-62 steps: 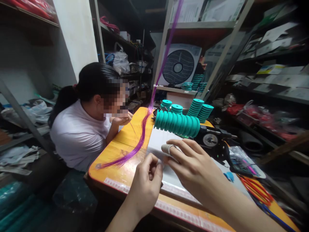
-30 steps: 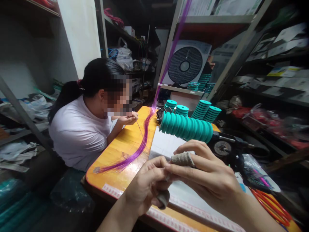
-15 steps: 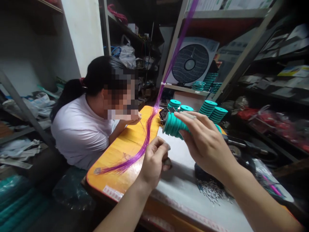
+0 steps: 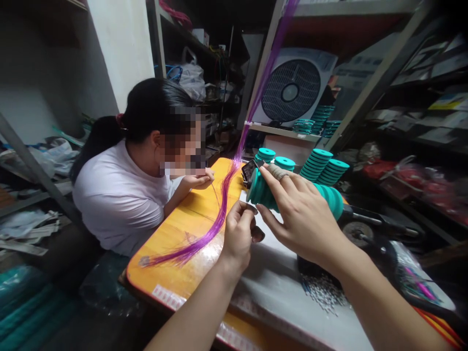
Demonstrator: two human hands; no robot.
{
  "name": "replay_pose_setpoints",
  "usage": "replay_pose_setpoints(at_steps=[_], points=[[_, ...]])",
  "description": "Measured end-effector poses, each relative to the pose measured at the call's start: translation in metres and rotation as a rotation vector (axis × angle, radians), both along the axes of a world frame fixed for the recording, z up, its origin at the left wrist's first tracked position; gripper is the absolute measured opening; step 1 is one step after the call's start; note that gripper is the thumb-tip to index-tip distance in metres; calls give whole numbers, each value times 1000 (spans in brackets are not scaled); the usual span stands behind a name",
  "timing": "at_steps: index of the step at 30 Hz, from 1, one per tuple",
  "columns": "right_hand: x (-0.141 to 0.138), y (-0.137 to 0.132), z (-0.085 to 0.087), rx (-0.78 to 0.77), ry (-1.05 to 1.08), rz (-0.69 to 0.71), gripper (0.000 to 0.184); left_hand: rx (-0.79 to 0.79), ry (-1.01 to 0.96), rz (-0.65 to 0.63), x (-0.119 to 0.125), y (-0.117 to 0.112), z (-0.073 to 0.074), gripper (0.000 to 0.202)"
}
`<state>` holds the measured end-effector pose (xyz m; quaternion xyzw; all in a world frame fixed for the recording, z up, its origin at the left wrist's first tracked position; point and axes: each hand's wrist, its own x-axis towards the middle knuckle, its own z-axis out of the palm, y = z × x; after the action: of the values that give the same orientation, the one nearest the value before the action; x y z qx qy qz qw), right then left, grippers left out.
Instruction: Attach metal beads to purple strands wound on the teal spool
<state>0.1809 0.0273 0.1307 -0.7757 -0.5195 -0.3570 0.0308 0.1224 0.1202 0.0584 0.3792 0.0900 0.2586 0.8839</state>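
Head camera: the left hand [image 4: 238, 234] is holding its thumb and forefinger pinched together just beside the left end of a row of green spools [image 4: 332, 197]; whether anything is sitting between the fingertips I cannot tell. The right hand [image 4: 302, 209], with a wrap [image 4: 277, 171] on one finger, is lying over the row, its thumb apart from its fingers and pointing at the left fingertips. The row is lying sideways above a pale sheet [image 4: 278, 290], its right end meeting a dark rod [image 4: 383, 222]. As for progress, the row is seemingly sitting in place already, while the fine work at its left end is looking unfinished; how much is remaining I cannot judge. More spools are standing in stacks [image 4: 316, 165] behind, pale bits [image 4: 325, 292] are lying heaped beside the right forearm, and purple strands [image 4: 222, 207] are trailing across the yellow table [image 4: 197, 207]. A co-worker [image 4: 117, 195] is sitting at the left, hands close together.
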Motion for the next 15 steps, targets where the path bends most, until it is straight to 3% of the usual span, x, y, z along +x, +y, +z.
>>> replay_pose_setpoints(at_steps=[8,15], points=[[6,5,-2,-2,-48,-22,60,-3,-7,7,3,-1,1,19],[2,12,0,22,-28,-93,59,124,-69,39,-1,-2,-8,24]])
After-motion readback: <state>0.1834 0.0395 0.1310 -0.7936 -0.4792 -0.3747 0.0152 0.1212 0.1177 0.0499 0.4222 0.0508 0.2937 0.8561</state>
